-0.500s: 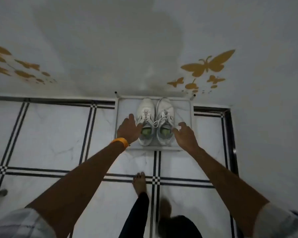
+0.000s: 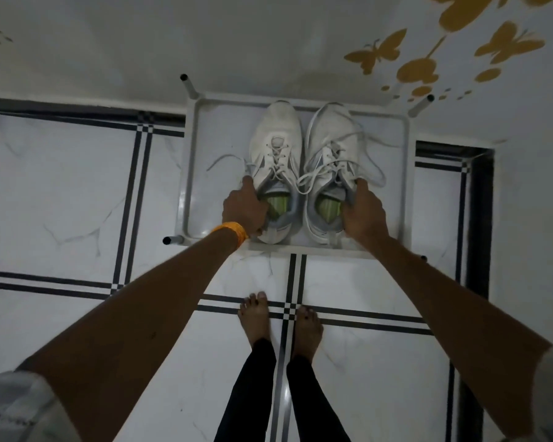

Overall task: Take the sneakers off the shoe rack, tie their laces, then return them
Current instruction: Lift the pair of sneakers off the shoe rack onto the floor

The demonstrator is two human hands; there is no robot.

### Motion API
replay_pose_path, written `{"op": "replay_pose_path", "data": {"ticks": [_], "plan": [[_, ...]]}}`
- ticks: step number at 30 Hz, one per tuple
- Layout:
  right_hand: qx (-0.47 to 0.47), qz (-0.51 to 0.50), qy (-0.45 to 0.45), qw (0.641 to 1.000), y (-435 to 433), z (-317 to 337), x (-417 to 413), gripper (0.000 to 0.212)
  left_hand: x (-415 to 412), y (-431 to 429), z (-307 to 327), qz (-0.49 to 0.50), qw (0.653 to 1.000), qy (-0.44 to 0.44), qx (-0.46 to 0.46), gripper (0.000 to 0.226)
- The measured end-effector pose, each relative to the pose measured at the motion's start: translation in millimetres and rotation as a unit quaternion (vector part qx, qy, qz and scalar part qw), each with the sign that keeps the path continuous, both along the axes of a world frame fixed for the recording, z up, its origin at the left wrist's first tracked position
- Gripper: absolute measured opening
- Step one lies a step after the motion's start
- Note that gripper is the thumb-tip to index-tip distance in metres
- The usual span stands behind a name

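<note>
- Both sneakers sat on rack (image 2: 192, 173), mid-frame; laces loose.
- Left hand (image 2: 245, 208) gripped left sneaker (image 2: 276, 145) collar; right hand (image 2: 363, 215) gripped right sneaker (image 2: 331, 138) collar.
- Judged: removal starting; tying, return remained.

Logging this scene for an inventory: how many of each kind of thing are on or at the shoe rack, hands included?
Sneakers: 2 (left sneaker, right sneaker)
Hands: 2 (left hand, right hand), each gripping a sneaker's collar
Shoe rack: 1
Wristband: 1
Total: 6
</note>
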State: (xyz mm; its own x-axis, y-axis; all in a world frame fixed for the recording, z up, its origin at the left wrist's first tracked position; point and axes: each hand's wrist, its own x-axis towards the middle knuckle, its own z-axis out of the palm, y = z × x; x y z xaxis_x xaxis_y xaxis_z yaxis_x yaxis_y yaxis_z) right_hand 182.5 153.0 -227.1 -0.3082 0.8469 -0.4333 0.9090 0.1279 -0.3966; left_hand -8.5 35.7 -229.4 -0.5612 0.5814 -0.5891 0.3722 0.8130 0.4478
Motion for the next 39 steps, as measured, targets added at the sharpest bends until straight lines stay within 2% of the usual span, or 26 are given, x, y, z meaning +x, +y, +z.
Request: {"op": "replay_pose_path", "data": {"ticks": [6,13,19,26,30,34,39], "plan": [[0.007,0.016,0.056,0.998,-14,6,9,0.03,17,-15,9,0.003,0.999,0.026,0.034,0.024],[0.001,-0.012,0.116,0.993,-90,59,61,0.041,71,-80,51,0.013,0.997,0.011,0.071,0.018],[-0.008,-0.031,0.136,0.99,-173,76,110,0.048,117,-158,70,0.005,0.996,-0.002,0.091,0.035],[0.006,-0.035,0.17,0.985,-289,28,165,0.048,160,-273,21,0.006,0.993,-0.038,0.114,0.018],[0.004,-0.052,0.168,0.984,-341,-13,187,0.045,181,-319,-17,0.007,0.993,-0.05,0.108,0.028],[-0.006,-0.059,0.158,0.986,-357,-71,195,0.044,193,-335,-75,0.011,0.994,-0.053,0.099,0.039],[-0.037,-0.051,0.151,0.987,-351,-160,207,0.046,203,-337,-168,0.013,0.991,-0.057,0.12,0.034]]}}
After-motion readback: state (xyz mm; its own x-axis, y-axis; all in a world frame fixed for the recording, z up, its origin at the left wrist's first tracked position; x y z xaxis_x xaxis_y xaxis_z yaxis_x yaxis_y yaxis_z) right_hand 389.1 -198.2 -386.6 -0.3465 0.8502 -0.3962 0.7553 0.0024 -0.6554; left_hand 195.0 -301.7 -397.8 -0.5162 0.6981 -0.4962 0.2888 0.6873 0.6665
